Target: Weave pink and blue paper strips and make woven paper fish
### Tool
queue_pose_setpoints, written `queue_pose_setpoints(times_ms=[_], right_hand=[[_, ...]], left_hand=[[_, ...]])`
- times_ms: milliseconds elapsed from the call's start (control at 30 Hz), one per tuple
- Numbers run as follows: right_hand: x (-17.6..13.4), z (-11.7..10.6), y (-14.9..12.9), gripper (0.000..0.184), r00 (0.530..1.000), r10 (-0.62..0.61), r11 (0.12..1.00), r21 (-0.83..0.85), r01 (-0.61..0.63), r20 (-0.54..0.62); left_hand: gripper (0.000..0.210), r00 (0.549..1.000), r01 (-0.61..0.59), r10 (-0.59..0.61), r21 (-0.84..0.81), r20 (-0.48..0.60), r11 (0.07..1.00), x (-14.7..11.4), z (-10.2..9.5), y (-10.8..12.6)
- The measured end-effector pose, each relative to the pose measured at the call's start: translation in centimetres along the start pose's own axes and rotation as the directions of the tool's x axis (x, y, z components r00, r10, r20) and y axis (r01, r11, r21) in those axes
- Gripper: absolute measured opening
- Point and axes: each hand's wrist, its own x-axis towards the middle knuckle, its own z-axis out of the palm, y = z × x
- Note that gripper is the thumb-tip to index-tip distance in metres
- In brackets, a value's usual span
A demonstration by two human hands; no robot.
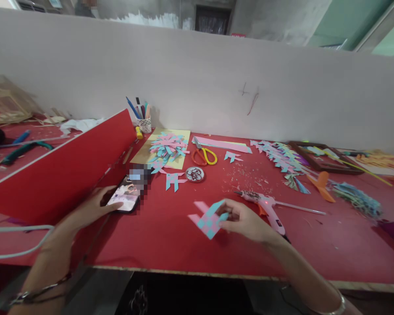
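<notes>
My left hand (100, 204) grips a smartphone (126, 192) by its near left edge, thumb on the lit screen. Between the fingers and thumb of my right hand (239, 218) is a woven paper fish (209, 222) in pink and light blue, held just over the red table (170, 245). Just behind that hand lies a pink glue gun (265, 208) with a red light and a clear glue stick in its back. Another woven paper fish (173, 180) rests beyond the phone, beside a round tin (195, 174).
Behind are a heap of paper fish (170, 146), scissors (203, 154) with red and yellow handles, and a pen cup (145, 124). A red board (68, 170) stands upright at left; a white partition (200, 83) closes the back. Paper fish strings (279, 155) lie at right.
</notes>
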Motion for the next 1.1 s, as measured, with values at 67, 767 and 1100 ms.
queue_pose_setpoints(times_ms=[67, 767, 1100], right_hand=[[0.2, 0.5, 0.7, 0.026, 1.000, -0.005, 1.000, 0.012, 0.005, -0.003], [-4.2, -2.3, 3.1, 0.013, 0.806, -0.394, 0.687, -0.724, -0.060, -0.441], [-5.5, -3.7, 6.1, 0.023, 0.607, -0.344, 0.465, -0.692, -0.553, -0.716]], left_hand=[[0.058, 0.996, -0.003, 0.013, -0.115, 0.087, 0.993, 0.2, -0.1, -0.2], [0.018, 0.743, -0.635, 0.528, 0.184, 0.411, 0.750, -7.5, 4.9, 13.6], [0.019, 0.738, -0.511, 0.466, -0.046, 0.488, 0.858, -7.4, 4.2, 14.8]])
